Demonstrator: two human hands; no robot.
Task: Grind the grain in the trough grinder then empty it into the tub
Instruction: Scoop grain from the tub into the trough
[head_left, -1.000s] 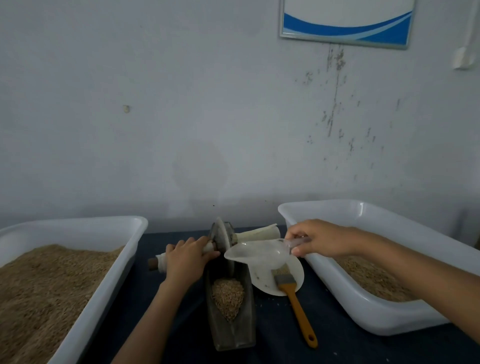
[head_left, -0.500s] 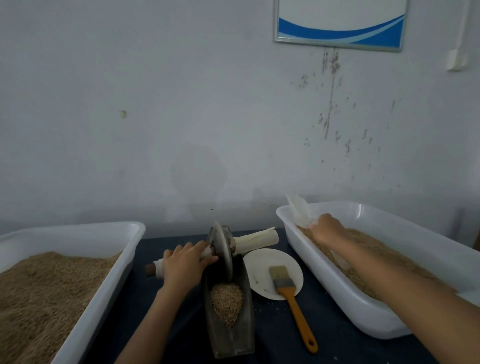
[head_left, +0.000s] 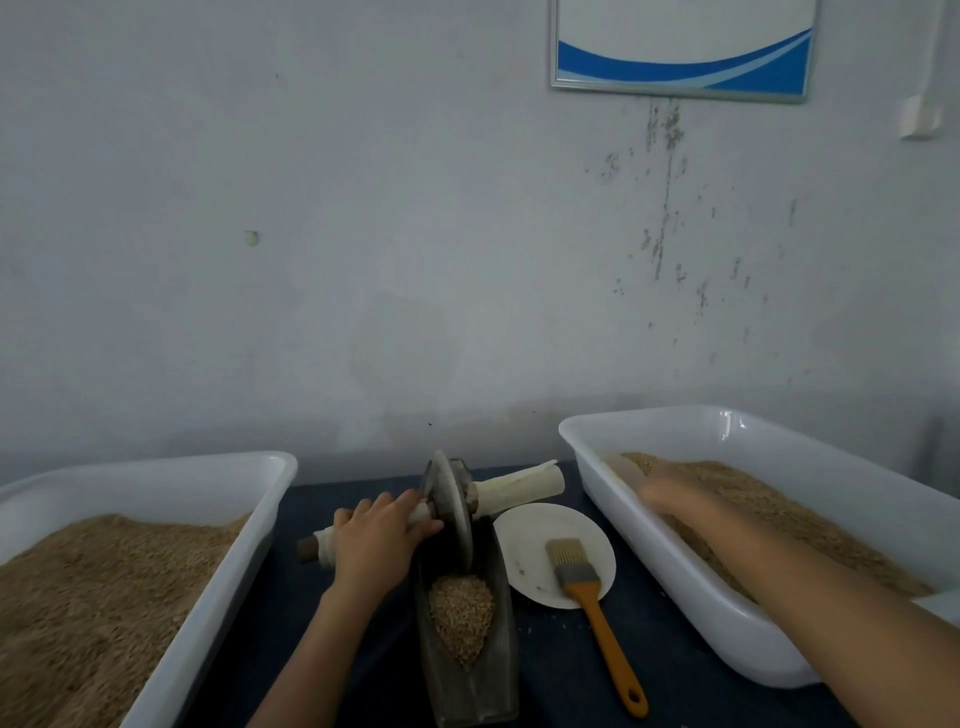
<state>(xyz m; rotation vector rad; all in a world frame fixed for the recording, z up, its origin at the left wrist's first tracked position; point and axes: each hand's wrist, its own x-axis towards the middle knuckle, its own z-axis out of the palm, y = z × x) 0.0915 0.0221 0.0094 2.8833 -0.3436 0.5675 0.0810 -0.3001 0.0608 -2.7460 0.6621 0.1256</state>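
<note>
A dark trough grinder (head_left: 467, 691) lies on the dark table between two tubs, with a heap of grain (head_left: 461, 613) in its near half. Its stone wheel (head_left: 452, 506) stands upright at the far end. My left hand (head_left: 376, 540) grips the wheel's white-wrapped left handle. The right handle (head_left: 519, 488) is free. My right hand (head_left: 670, 491), blurred, is low inside the white right tub (head_left: 649, 556), on the grain there. It holds a translucent scoop (head_left: 619, 466) lying at the tub's near-left corner.
A second white tub (head_left: 208, 613) full of grain stands at the left. A white plate (head_left: 524, 551) sits right of the trough, with an orange-handled brush (head_left: 597, 618) across it, handle toward me. A wall stands close behind the table.
My right hand carried the scoop from over the trough into the right tub and lowered it onto the grain. My left hand stayed on the wheel's handle.
</note>
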